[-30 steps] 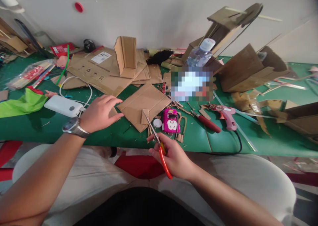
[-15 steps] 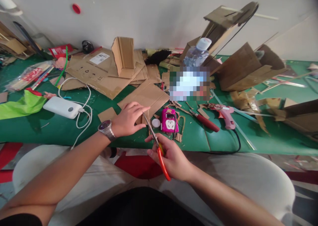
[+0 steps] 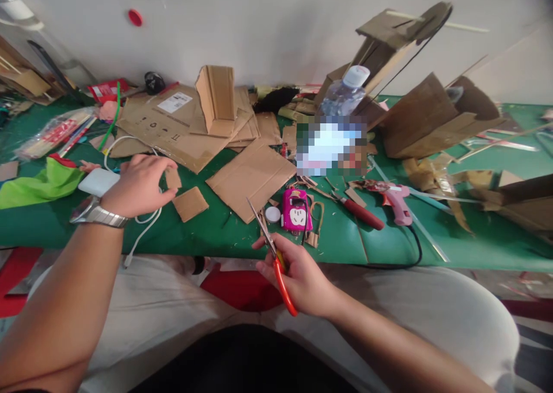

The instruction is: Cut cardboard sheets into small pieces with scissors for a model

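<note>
My left hand [image 3: 140,185] is at the left, its fingers closed on a small piece of cardboard [image 3: 173,178] above the table. Part of that hand covers a white power bank [image 3: 98,181]. Just to its right lies another small cardboard square [image 3: 190,204]. My right hand [image 3: 298,275] grips scissors [image 3: 283,286] with orange handles at the table's front edge. Their blades point up and left, seemingly together, over the near corner of a larger flat cardboard sheet [image 3: 250,177]. Nothing is between the blades.
A pink power strip [image 3: 296,210], a red-handled tool [image 3: 360,213] and a pink glue gun [image 3: 396,200] lie to the right. Behind stand a plastic bottle [image 3: 345,93] and a cardboard box [image 3: 425,119]. More cardboard [image 3: 173,128] is stacked at the back left.
My left hand has moved left from the cardboard sheet, now with a small cardboard piece in its fingers. My right hand and the scissors have stayed almost in place.
</note>
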{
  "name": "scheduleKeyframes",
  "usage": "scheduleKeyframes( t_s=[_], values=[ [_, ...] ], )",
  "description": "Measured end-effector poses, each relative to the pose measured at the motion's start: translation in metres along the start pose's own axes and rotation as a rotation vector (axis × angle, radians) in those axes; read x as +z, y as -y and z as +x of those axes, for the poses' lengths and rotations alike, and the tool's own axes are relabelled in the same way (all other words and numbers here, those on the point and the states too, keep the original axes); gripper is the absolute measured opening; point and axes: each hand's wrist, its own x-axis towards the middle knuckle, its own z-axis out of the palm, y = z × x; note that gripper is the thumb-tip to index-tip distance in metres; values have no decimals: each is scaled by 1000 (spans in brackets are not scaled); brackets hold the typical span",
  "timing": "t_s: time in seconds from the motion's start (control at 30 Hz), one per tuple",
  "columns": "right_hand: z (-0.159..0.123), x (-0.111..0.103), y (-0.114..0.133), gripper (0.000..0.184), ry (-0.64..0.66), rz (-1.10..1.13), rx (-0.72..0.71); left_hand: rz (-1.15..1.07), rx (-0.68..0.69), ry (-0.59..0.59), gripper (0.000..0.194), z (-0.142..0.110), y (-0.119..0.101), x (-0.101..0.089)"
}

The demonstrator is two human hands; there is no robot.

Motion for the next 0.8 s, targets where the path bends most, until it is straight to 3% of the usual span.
scheduleKeyframes(
  t_s=[0.13, 0.27, 0.53, 0.8],
  values=[
    [1, 0, -2, 25, -5, -28, 3, 0, -10, -24, 37, -3, -7, 1],
    [2, -6, 0, 33, 14, -83, 1, -3, 67, 77, 50, -8, -30, 8],
    [4, -19, 8, 55, 85, -493, 37, 39, 125, 175, 60, -14, -37, 19],
    [2, -29, 8, 66, -62, -348, -78, -17, 115, 169, 56, -14, -30, 9]
  ],
)
